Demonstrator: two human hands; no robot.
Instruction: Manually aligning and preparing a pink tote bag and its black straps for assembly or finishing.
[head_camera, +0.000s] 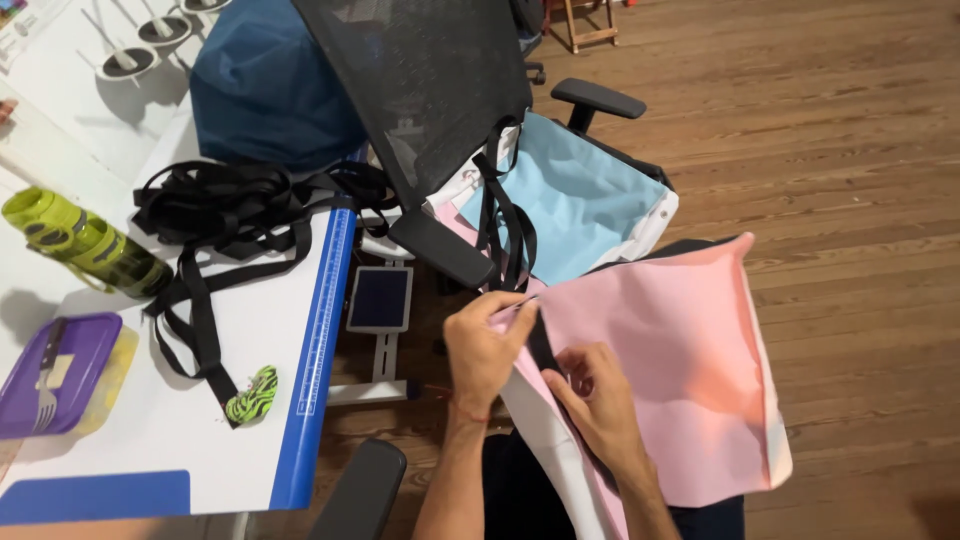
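So the pink fabric (660, 360) is right in the person's lap, draped out to the right of both hands, with a white lining showing along its lower left edge. A black strap (541, 345) runs along the fabric's left edge, right between the two hands. The left hand (487, 345) is pinching the top corner of the fabric where the strap meets it, fingers closed tight on it. The right hand (600, 400) sits just below, fingers curled onto the strap and fabric edge, holding it down.

Just above the hands there's an office chair (430, 110) with a mesh back, and a light blue bag (580, 200) sits on its seat with more black straps hanging off it. Off to the left of the hands is the white surface (200, 400) with a blue ruler edge. On it: a heap of black webbing (230, 200), a little green-and-black pincushion thing (252, 394), a green bottle (85, 243) lying down, and a purple lunchbox (55, 375) with a fork on top. A dark blue bag (270, 90) sits further up. Wood floor (850, 150) to the right.
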